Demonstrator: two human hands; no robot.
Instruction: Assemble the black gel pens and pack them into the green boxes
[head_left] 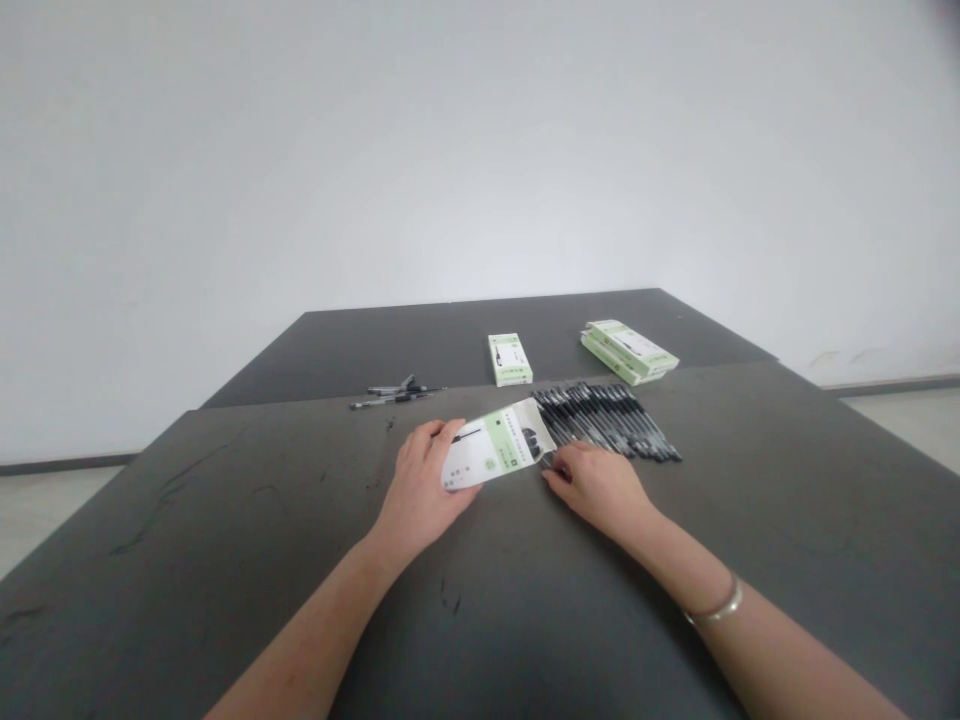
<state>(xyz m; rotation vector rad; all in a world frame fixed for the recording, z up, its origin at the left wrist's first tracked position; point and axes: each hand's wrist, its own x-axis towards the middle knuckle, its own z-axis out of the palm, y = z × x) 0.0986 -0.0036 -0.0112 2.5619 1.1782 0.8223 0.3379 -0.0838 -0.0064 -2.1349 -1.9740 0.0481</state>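
Note:
My left hand (426,478) grips a white and green pen box (491,446) from its left end, fingers over the far edge and thumb along the near edge. The box lies at a slant, with its open end facing right and dark pen ends showing inside the mouth. My right hand (596,482) is closed at that mouth, fingers pinched round what looks like a pen, mostly hidden by the fingers. Just beyond my right hand, a row of black and clear pens (604,415) lies side by side on the dark table (510,620).
Behind the row stands a small green and white box (510,360). Farther right are stacked flat boxes (630,350) of the same design. Several loose pens (397,393) lie at the left near the seam between the two table tops. A pale wall rises behind.

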